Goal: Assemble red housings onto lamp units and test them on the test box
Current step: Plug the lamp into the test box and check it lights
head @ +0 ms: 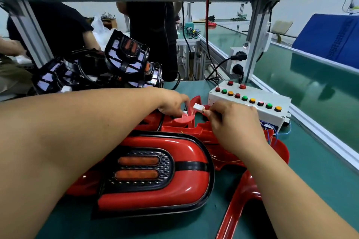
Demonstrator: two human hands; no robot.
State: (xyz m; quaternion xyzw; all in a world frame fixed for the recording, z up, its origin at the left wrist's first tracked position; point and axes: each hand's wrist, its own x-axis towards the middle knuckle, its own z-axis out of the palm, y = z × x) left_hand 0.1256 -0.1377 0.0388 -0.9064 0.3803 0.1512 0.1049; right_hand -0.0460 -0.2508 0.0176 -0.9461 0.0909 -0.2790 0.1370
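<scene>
Pinching the white plug [198, 106], the right hand [233, 122] is clamping it; the left hand [172, 104] is hiding its grip. Probably light, rigid plastic: hold it by its sides.

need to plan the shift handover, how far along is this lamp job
Done: the nearest lamp unit already wears its red housing. In hand: the right hand pinches a white connector beside the test box; the left hand works close by. Left: the test itself, plus bare lamp units and loose red housings.
</scene>
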